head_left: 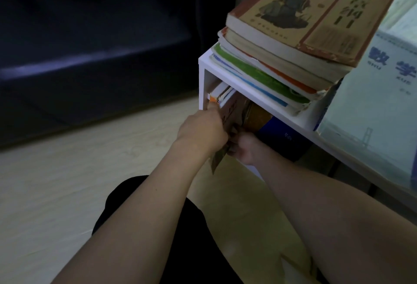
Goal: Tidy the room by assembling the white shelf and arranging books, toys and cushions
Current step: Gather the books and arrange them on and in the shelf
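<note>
At the centre of the frame we see 2 hands meeting on a brown book (228, 123): the left hand (203, 129) grips its near edge, and the right hand (244, 148) seems to pinch it from below, though shadow blurs the fingers. The book stands partly inside the white shelf (204, 63), beside other upright books (220, 94). Higher, toward the upper right, a stack of books (293, 35) lies on the shelf top. A dark sofa (90, 46) fills the upper left.

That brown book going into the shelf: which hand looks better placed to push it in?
Probably the left hand: it grips the brown book's upper edge at the white shelf opening. The right hand pinches its lower edge.
</note>
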Motion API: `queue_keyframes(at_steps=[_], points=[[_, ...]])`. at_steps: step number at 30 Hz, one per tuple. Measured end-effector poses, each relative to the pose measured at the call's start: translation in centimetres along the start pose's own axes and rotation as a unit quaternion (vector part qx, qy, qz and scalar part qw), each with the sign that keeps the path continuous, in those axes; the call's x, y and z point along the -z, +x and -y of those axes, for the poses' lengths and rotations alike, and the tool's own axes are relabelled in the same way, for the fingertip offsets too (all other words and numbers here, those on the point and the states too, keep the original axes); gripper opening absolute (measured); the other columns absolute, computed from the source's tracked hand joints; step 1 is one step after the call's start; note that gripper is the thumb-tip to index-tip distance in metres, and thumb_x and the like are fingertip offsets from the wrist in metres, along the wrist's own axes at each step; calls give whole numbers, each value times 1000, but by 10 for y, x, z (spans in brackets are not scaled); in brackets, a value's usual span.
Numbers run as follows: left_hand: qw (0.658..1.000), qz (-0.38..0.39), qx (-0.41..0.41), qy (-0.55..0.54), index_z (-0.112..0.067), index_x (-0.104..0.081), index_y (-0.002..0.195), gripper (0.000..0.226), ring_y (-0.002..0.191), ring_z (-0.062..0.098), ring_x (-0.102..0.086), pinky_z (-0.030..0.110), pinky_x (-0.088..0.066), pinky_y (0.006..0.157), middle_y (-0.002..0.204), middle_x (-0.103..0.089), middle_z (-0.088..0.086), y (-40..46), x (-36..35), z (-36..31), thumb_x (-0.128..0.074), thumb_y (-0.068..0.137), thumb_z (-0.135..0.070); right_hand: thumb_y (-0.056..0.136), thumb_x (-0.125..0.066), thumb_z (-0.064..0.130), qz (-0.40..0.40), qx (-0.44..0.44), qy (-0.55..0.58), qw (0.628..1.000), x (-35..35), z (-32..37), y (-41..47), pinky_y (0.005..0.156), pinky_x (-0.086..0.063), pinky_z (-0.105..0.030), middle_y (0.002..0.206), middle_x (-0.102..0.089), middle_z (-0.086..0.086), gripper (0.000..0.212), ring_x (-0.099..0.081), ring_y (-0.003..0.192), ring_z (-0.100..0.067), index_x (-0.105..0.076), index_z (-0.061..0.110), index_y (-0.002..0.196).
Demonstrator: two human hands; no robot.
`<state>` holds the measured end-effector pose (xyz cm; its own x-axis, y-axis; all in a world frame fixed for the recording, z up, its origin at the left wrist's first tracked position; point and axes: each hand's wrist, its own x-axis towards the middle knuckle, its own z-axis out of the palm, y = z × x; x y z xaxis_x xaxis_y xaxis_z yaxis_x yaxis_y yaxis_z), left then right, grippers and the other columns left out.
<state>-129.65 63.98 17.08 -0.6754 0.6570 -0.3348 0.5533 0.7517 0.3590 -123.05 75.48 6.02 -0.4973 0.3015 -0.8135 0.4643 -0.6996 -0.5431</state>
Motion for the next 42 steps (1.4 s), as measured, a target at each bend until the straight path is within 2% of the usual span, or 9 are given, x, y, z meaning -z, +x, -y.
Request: queue_keyframes(at_steps=[5,12,17,22,27,33,35,37,42], points=[[994,-84,-62,-36,-14,-44,112,23,89,37,-58,36,-40,64,103,-58,14,3,0,-13,-49,90,-9,102,-39,19,51,48,66,995,9,14,-4,61,-56,-30,87,-72,-4,23,-65,83,-19,-62,23,103],[994,-75,-39,-76,-12,-51,119,27,94,37,-59,34,-42,68,111,-59,16,6,-4,-6,-48,92,-14,102,-39,19,40,68,27,997,9,14,2,99,-46,-40,99,-70,-5,25,-63,101,-22,-62,28,99],[984,-89,-7,-154,-9,-52,112,24,97,39,-58,35,-45,70,108,-60,18,10,-4,-7,-48,89,-9,101,-39,16,34,73,44,996,2,12,-1,96,-47,-40,103,-67,-5,26,-62,100,-21,-59,33,102],[969,-94,25,-228,-11,-54,120,33,98,36,-60,40,-55,80,110,-61,17,9,-11,-7,-48,87,-5,101,-39,16,22,88,12,996,5,16,0,87,-48,-37,113,-67,-3,36,-61,107,-20,-52,33,130],[953,-111,30,-280,-11,-54,117,32,92,32,-62,34,-52,73,104,-63,14,12,-18,-6,-47,87,-3,102,-35,13,15,66,-23,997,8,13,-7,81,-49,-34,121,-63,-5,37,-60,108,-20,-49,28,133],[961,-103,50,-252,-11,-52,109,19,87,34,-64,44,-57,75,99,-63,15,18,-22,-4,-46,92,-11,103,-32,13,-34,17,-105,994,27,-1,-18,77,-47,-30,91,-57,-1,41,-50,67,-10,-42,20,142],[966,-102,49,-233,-11,-52,110,19,88,34,-63,40,-54,72,99,-63,15,16,-23,-6,-46,92,-15,105,-29,18,-46,4,-106,993,32,-5,-22,98,-41,-35,130,-53,-6,42,-57,90,-17,-33,20,146],[973,-92,56,-206,-12,-54,114,23,85,31,-61,35,-47,67,99,-64,13,15,-25,-5,-47,92,-18,106,-26,22,-55,-9,-106,993,35,-7,-27,109,-33,-38,152,-33,-6,43,-45,130,-26,-29,19,149],[987,51,91,-126,-11,-63,104,21,76,24,-67,34,-56,63,94,-65,10,0,-25,-4,-52,89,-20,96,-46,18,-110,34,-183,976,48,-14,-44,98,-42,-44,144,-42,-16,44,-44,130,-34,-42,9,139]])
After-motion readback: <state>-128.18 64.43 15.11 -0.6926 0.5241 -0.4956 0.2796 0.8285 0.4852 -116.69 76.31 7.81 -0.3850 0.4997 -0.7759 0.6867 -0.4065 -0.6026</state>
